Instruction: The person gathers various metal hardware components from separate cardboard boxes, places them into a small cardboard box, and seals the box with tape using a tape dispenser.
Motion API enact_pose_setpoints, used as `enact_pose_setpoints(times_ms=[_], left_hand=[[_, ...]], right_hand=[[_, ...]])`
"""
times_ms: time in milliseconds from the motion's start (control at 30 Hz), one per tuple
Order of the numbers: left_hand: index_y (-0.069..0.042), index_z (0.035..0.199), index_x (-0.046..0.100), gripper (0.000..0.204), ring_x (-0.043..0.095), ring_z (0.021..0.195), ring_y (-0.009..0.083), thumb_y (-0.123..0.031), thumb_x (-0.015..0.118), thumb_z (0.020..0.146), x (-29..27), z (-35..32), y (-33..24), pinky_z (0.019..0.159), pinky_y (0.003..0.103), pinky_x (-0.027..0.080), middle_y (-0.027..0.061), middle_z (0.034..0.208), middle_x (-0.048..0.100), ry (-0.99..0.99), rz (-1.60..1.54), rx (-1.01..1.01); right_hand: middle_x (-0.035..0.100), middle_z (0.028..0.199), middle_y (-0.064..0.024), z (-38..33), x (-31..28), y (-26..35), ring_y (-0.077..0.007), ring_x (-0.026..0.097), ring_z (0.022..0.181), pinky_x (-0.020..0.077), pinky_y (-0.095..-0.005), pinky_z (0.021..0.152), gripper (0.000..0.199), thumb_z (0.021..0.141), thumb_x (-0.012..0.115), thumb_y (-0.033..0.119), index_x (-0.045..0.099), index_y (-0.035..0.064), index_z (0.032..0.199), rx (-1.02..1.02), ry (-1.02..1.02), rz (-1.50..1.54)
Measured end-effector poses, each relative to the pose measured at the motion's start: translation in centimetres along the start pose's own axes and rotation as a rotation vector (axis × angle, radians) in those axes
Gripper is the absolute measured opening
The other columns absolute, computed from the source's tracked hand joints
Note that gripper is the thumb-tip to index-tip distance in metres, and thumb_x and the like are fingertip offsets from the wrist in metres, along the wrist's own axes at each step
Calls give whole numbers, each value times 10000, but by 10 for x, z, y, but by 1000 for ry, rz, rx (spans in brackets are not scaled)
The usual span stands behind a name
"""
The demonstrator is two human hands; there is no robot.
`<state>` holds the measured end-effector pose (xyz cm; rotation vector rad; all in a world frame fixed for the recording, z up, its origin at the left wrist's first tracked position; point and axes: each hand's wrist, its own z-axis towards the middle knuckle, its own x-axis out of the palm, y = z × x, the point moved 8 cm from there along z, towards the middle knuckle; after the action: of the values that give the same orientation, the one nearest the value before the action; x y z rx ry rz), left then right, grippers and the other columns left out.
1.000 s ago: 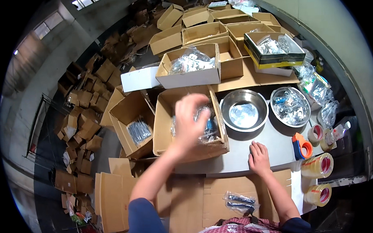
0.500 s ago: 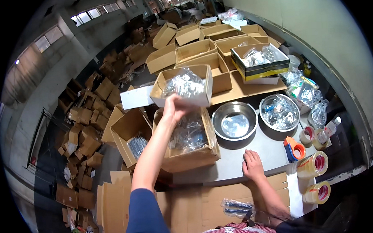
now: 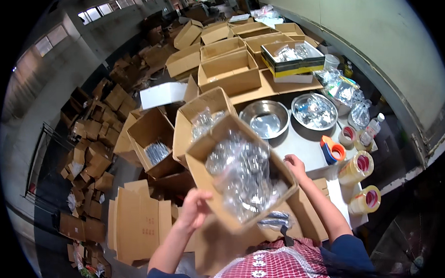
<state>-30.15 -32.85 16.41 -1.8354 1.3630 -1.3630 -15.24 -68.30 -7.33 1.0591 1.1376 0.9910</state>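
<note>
My left hand (image 3: pixel 194 208) is closed on the near left wall of an open cardboard box (image 3: pixel 206 171). This box is tilted towards me above the bench and holds clear plastic bags of shiny metal parts (image 3: pixel 246 175). Just beyond the box's right edge is my right hand (image 3: pixel 295 167), its fingers loosely bent with nothing seen in them; whether it touches the box I cannot tell. Behind the held box stands another cardboard box (image 3: pixel 182 122) with clear bags inside. Partly hidden below lies a clear packet of dark parts (image 3: pixel 277 219) on flat cardboard.
Two steel bowls stand beyond: one (image 3: pixel 266 119) with little in it, one (image 3: pixel 314 111) full of bagged parts. Tape rolls (image 3: pixel 356 167) and an orange-blue tape dispenser (image 3: pixel 332 150) line the right. A box of thin grey pieces (image 3: pixel 151 136) stands left; open cartons (image 3: pixel 228 72) fill the back.
My left hand has brought the box of bagged metal parts down and towards me, tilting it. My right hand has lifted from the bench beside it. The view has shifted slightly.
</note>
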Motion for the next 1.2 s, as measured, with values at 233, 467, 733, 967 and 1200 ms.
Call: enact_pose_setpoints(times_ms=[233, 467, 733, 967, 1200], left_hand=[[22, 1169, 586, 348, 700, 849, 204, -113, 652, 855, -37, -44, 155, 648, 336, 614, 108, 1029, 673, -242, 126, -216], [77, 1307, 547, 415, 679, 1058, 283, -110, 557, 937, 14, 9, 208, 842, 436, 619, 203, 1212, 648, -76, -140, -143], [13, 1210, 595, 258, 637, 988, 165, -120, 596, 988, 95, 148, 217, 865, 365, 574, 99, 1114, 645, 34, -304, -11], [-68, 1320, 615, 359, 614, 939, 98, -47, 602, 962, 66, 142, 197, 768, 291, 524, 33, 1176, 684, 401, 599, 180], [23, 1195, 665, 280, 695, 1063, 197, -52, 574, 942, -43, 100, 49, 919, 317, 544, 126, 1098, 735, 116, 919, 171]], right_hand=[[542, 1431, -61, -120, 31, 119, -196, 547, 1259, 508, -437, 949, 711, 1005, 408, 640, 375, 180, 1545, 521, 1015, 357], [560, 1376, -90, -143, -65, 92, -202, 519, 1241, 419, -344, 1037, 700, 876, 738, 310, 481, 6, 1451, 499, 430, 167], [574, 1291, -80, -104, -90, 184, -190, 573, 1161, 464, -332, 991, 387, 847, 647, -8, 609, 13, 1231, -153, -36, 93], [442, 1468, -202, -53, 78, 321, -417, 461, 1339, 401, -470, 1119, 548, 780, 687, 0, 568, 36, 1314, -771, 311, -573], [598, 959, -108, 2, 171, 314, -326, 590, 1047, 335, -503, 1151, 397, 677, 734, 56, 574, 62, 1040, -923, 422, -824]])
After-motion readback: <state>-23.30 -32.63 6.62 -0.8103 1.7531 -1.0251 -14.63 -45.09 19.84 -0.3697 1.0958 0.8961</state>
